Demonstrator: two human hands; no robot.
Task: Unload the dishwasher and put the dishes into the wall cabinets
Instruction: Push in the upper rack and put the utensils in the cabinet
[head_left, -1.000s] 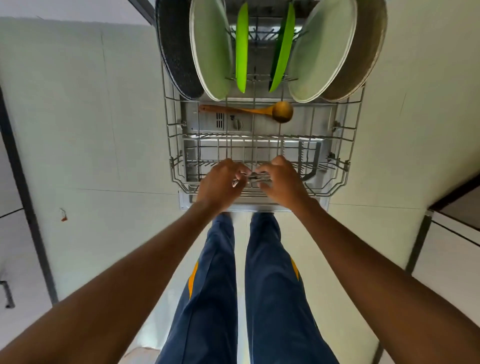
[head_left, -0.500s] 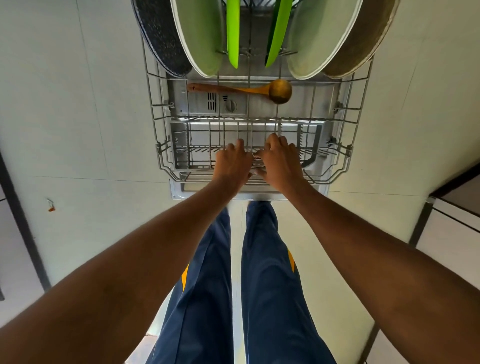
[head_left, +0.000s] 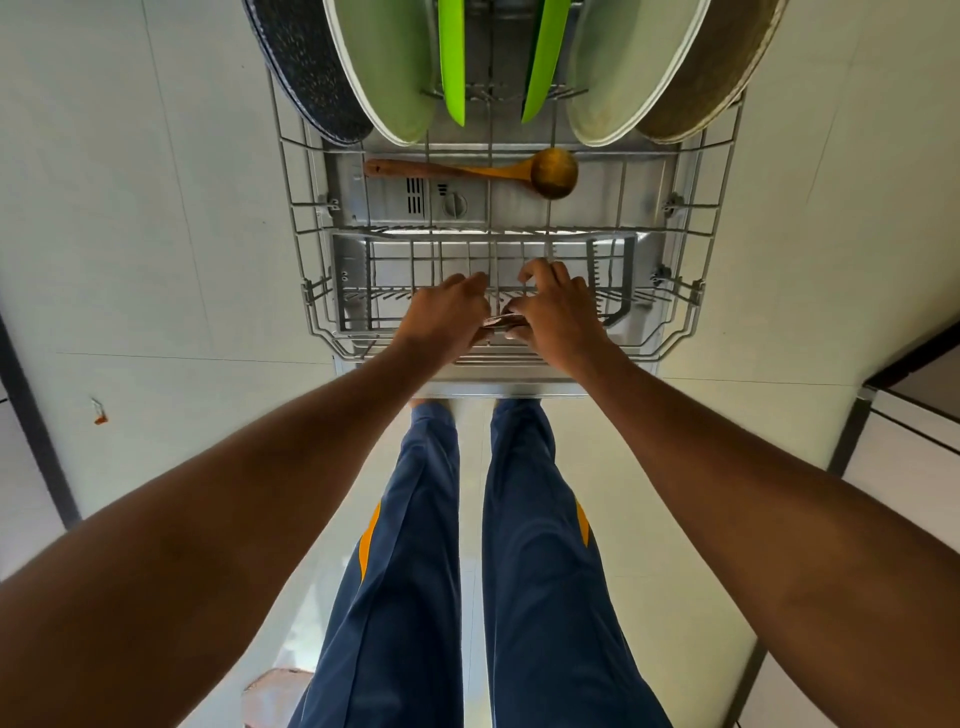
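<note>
The wire dishwasher rack (head_left: 292, 171) is pulled out over the open door (head_left: 519, 387) below me. At its far end several dishes stand on edge: a dark speckled pan (head_left: 306, 67), a pale green plate (head_left: 389, 67), two bright green plates (head_left: 451, 57), another pale plate (head_left: 623, 67) and a brown pan (head_left: 711, 67). In front of them a wooden ladle (head_left: 556, 171) lies across the wires. My left hand (head_left: 447, 317) and my right hand (head_left: 558, 312) sit side by side at the middle of the rack's front rail, fingers curled over it.
Pale floor tiles spread on both sides of the rack. My legs in blue trousers (head_left: 415, 545) stand just before the door. A dark-edged cabinet front (head_left: 914, 415) lies at the right, and a dark strip (head_left: 31, 415) runs along the left.
The rack and dishes now fill more of the view and sit higher in it. Both hands have stayed on the front rail, with their fingers reaching further over the wires.
</note>
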